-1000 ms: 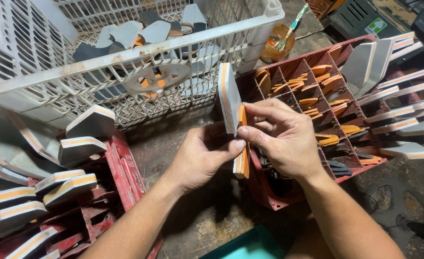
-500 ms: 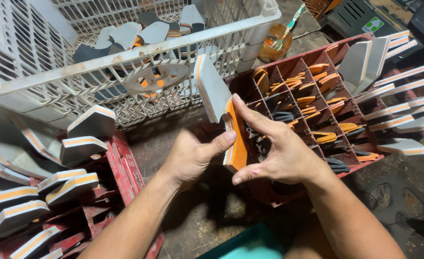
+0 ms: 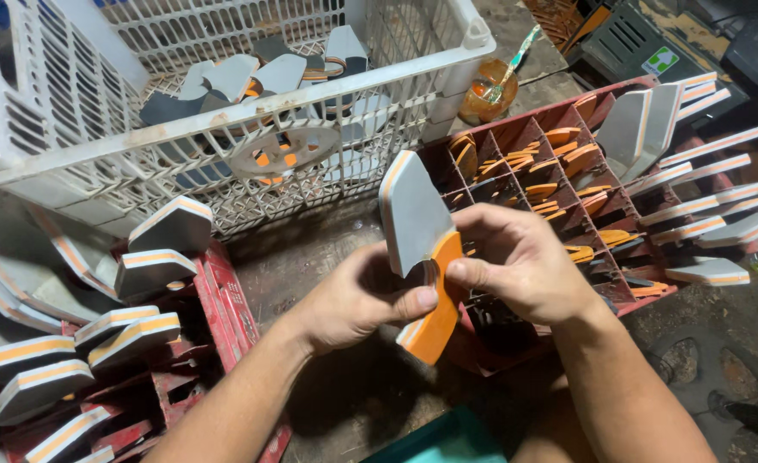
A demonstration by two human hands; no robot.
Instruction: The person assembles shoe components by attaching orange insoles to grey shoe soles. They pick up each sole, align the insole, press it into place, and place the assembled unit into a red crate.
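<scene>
A grey foam piece [image 3: 413,210] with an orange strip along its edge is held up just in front of the white plastic basket [image 3: 225,129]. It is gripped from below by the left hand [image 3: 357,296], thumb pressed across its lower part. An orange foam piece [image 3: 435,313] is pinched against it by the right hand [image 3: 520,261], fingers curled tight around the join. Both pieces are kept clear of the ground, just beside the red divided crate [image 3: 568,171] of orange cut-outs that is set to the right of the basket. More grey-and-orange layered pieces [image 3: 139,266] are seen stacked in a second red crate [image 3: 225,300] below the basket's left end. A small orange jar [image 3: 486,90] is spotted at the basket's right corner.
</scene>
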